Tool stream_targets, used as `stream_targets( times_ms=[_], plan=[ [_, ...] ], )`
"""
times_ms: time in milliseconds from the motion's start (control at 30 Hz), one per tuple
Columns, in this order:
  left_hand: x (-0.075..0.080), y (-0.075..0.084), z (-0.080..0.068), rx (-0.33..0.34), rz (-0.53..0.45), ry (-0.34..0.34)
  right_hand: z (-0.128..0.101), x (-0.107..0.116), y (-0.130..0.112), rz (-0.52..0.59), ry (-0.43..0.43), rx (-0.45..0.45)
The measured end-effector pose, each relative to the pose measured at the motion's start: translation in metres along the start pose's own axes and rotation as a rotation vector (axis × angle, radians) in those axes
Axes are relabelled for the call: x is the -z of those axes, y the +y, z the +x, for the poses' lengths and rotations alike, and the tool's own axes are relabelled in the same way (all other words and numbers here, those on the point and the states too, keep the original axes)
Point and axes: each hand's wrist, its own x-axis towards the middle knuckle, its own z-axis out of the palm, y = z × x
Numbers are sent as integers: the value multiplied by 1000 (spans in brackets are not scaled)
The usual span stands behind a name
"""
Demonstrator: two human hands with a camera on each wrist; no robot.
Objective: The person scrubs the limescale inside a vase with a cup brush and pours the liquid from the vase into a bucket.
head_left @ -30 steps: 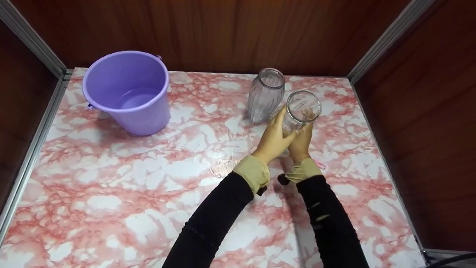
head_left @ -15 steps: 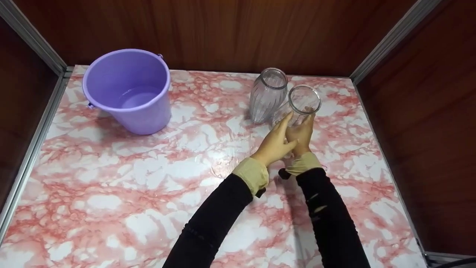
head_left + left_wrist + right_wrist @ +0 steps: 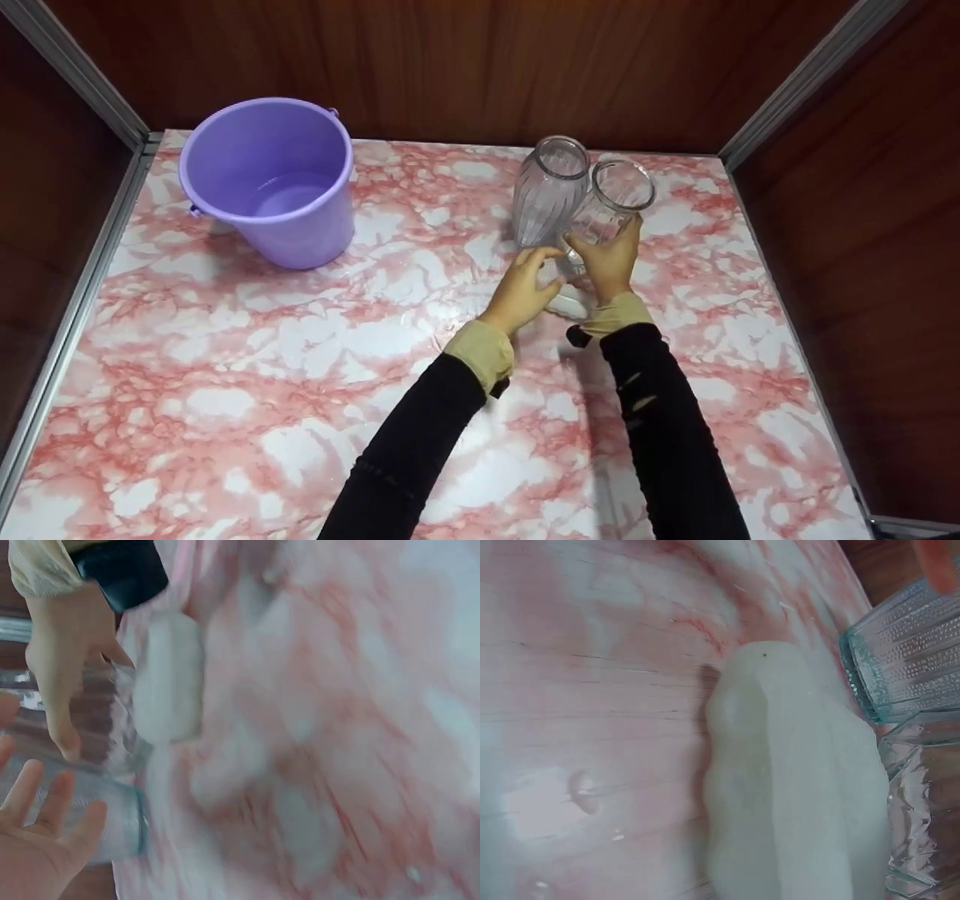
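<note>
Two clear ribbed glass vases stand near the table's back right. The left vase (image 3: 546, 191) is upright. My right hand (image 3: 606, 251) grips the lower part of the right vase (image 3: 613, 199), which leans away with its mouth up, close beside the upright one. My left hand (image 3: 534, 264) hovers just left of the vase's base, fingers relaxed and holding nothing; the left wrist view shows its fingers (image 3: 52, 799) spread near the glass (image 3: 105, 829). A white soft lump (image 3: 787, 787) lies on the table below the hands, blurred in the wrist views.
A purple bucket (image 3: 274, 184) with a little water stands at the back left. The pink marbled table (image 3: 262, 375) is boxed in by wooden walls with metal rails (image 3: 82, 247) along its sides. Water drops (image 3: 581, 791) lie on the surface.
My left hand has let go of the tilted vase and drawn back to the left. My right hand has moved the vase farther back, against the upright vase.
</note>
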Motion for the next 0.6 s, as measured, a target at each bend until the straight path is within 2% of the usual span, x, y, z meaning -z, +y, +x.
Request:
stream_targets(
  times_ms=[167,300,367,433,600],
  plan=[
    [14,-16,-4,26,101,59,3,1,1,73,-29,0],
    [30,-31,-10,36,175,120,6,1,0,188,-117,-111],
    [36,-39,-13,47,216,143,7,2,-1,187,-152,-175],
    [43,-47,-18,57,252,154,8,3,-3,97,-178,-198],
    [57,-68,-32,71,351,146,4,10,-6,-328,-237,-230]
  ],
)
